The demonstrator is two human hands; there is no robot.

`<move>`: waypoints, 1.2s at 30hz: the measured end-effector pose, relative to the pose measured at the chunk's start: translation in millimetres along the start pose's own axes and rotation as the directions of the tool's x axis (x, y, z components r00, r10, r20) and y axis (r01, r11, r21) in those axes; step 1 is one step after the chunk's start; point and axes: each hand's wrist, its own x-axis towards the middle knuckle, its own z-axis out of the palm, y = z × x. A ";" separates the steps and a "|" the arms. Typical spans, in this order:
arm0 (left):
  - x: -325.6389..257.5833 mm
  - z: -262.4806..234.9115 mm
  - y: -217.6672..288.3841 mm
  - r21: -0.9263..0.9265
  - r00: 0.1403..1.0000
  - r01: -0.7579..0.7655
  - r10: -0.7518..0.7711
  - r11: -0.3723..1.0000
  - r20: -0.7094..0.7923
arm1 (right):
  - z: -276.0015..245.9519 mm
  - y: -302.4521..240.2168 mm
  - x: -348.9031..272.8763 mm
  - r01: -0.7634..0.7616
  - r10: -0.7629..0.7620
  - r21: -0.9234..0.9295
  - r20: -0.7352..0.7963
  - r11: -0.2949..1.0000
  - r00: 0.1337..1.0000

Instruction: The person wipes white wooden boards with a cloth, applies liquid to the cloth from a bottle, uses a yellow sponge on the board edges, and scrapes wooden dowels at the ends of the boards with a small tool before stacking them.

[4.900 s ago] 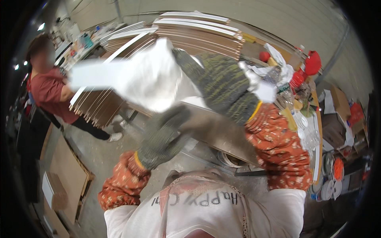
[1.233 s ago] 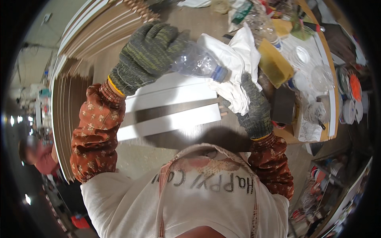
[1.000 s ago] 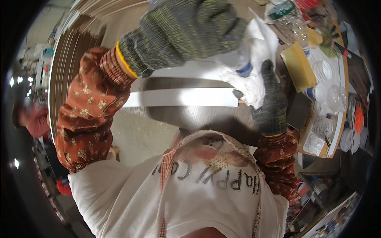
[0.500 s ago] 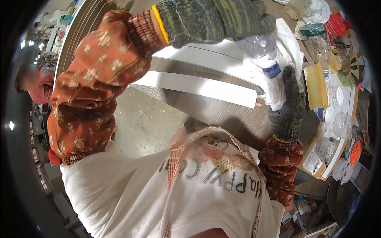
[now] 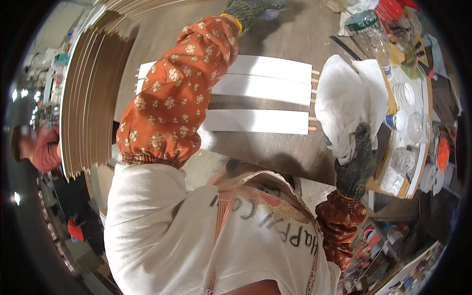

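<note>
Your right hand [image 5: 358, 160], gloved, is clenching a white cloth [image 5: 350, 101] in its fingers at the bench's [image 5: 275, 150] right end, just beside the white slats [image 5: 260, 101] lying w/ dowel pegs poking out. Your left hand [image 5: 250, 9] is reaching to the far side, near the top edge — can't tell if its fingers are gripping anything. Stacked boards [image 5: 91, 103] are standing on edge to your left.
</note>
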 end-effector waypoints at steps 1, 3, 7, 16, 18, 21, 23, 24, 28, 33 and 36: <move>0.1 -0.8 -2.4 -0.019 1.000 0.009 -0.008 1.000 0.013 | 1.5 -8.9 -4.7 -0.086 0.086 0.051 -0.010 0.995 0.996; -2.0 -3.6 -8.1 -0.061 0.999 0.030 -0.028 0.998 0.040 | 4.3 -42.2 -7.3 -0.321 0.339 0.227 -0.045 0.919 0.940; -31.5 -23.1 -23.7 -0.195 0.990 0.124 -0.107 0.973 0.097 | 31.8 -70.5 -11.6 -0.068 0.087 0.113 -0.172 0.991 0.981; -349.2 -36.7 -39.6 -0.721 0.919 0.321 -0.387 0.614 0.080 | 107.6 -94.8 -13.9 0.404 -0.313 -0.592 0.255 0.697 0.915; -391.4 -23.7 -28.8 -0.504 0.904 0.389 -0.424 0.771 0.050 | 135.7 -95.2 -18.2 0.376 -0.264 -0.641 0.268 0.669 0.927; -414.3 -6.4 -38.9 -0.275 0.930 0.335 -0.364 0.901 -0.058 | 160.8 -107.2 -28.6 0.411 -0.294 -0.661 0.288 0.628 0.911; -419.3 -2.2 -43.9 -0.360 0.936 0.289 -0.341 0.887 -0.089 | 183.8 -128.7 -35.2 0.488 -0.370 -0.620 0.320 0.615 0.872; -417.9 -0.8 -46.4 -0.478 0.930 0.284 -0.361 0.831 -0.074 | 204.9 -141.1 -43.9 0.530 -0.408 -0.463 0.342 0.710 0.846; -423.1 15.7 -59.1 -0.338 0.913 0.202 -0.302 0.919 -0.274 | 304.2 -220.4 -68.8 0.694 -0.510 -0.273 0.513 0.666 0.691; -425.4 10.1 -55.3 -0.497 0.914 0.285 -0.388 0.820 -0.117 | 255.8 -174.4 -49.7 0.569 -0.401 -0.303 0.467 0.765 0.788; -423.2 9.3 -52.9 -0.614 0.914 0.259 -0.395 0.746 -0.095 | 175.1 -110.3 -32.2 0.382 -0.247 -0.740 0.293 0.554 0.924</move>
